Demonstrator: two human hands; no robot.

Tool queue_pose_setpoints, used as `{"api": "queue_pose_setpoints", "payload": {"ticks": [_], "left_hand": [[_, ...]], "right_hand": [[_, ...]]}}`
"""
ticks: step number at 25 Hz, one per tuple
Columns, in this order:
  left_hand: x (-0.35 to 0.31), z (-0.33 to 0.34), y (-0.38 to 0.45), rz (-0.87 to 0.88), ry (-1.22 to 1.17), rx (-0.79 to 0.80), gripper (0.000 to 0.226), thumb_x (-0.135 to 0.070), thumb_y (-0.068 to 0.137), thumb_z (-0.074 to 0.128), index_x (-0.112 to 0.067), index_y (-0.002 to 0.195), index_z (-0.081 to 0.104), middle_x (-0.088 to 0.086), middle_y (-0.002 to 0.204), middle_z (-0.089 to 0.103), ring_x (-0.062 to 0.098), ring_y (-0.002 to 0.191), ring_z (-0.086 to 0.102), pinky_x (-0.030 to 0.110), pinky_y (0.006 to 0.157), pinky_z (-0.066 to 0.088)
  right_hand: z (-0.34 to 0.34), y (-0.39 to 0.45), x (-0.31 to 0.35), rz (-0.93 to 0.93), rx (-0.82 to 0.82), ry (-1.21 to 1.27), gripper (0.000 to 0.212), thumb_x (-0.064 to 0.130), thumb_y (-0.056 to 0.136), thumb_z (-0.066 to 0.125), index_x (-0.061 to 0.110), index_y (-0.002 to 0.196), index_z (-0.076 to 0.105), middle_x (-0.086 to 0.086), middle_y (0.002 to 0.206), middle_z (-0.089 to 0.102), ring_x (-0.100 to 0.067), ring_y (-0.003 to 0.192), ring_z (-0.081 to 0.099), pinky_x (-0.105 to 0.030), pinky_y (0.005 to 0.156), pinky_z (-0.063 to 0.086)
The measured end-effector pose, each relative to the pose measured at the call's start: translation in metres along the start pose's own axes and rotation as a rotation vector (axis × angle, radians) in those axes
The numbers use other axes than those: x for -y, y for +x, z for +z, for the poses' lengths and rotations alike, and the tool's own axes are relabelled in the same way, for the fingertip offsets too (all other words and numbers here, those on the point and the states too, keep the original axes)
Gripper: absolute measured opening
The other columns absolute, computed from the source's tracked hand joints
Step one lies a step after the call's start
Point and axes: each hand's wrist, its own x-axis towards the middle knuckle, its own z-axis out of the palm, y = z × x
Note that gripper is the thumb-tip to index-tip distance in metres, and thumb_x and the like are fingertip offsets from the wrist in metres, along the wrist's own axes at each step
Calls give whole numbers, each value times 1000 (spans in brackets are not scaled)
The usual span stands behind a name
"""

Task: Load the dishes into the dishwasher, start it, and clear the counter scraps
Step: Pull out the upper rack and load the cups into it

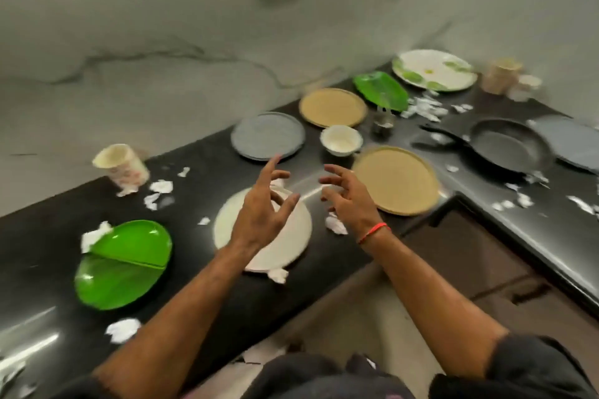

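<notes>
Your left hand [259, 217] and right hand [350, 201] hover empty, fingers spread, above the white plate [291, 243]; paper scraps [335, 224] beside your fingertips may slide under the rim and loosen your grip.

Dishes are lying flat across the black counter [201, 269]: a white plate [293, 236] nearest, green leaf-shaped plates [124, 264], grey plate [267, 135], tan plates [397, 180], small white bowl [341, 139], black pan [510, 144]; torn paper scraps [424, 108] are sitting scattered between them.
</notes>
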Motion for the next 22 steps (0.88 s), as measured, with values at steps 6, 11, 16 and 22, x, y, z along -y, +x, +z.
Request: {"api": "queue_pose_setpoints", "payload": {"ticks": [6,11,16,22], "left_hand": [[142,-124,29,-259,256,-401,63,-33,88,72,-22,145,47,3,140,48,24,122,53,41,106,47],[220,-191,69,-767,550,-319,76,-45,85,73,-32,149,35,20,160,11,47,132,33,54,111,33],[271,-204,97,-880,450,-338,56,-43,86,73,-20,133,53,25,144,36,47,127,42,50,106,41],[223,-171,88,-373,296,-410,18,-21,89,73,-6,92,66,17,139,46,33,122,49,37,106,40]], "right_hand": [[115,65,29,10,207,-45,45,7,95,58,21,138,50,-2,125,60,-23,105,65,-44,89,57],[166,89,32,9,279,-54,45,9,95,59,24,136,51,-2,124,60,-30,105,63,-45,89,56],[172,94,28,41,272,-42,46,8,95,57,23,138,49,-4,125,60,-24,101,65,-37,84,56],[146,93,17,36,208,-34,46,13,95,59,24,139,50,0,125,61,-26,103,66,-40,85,60]]}}
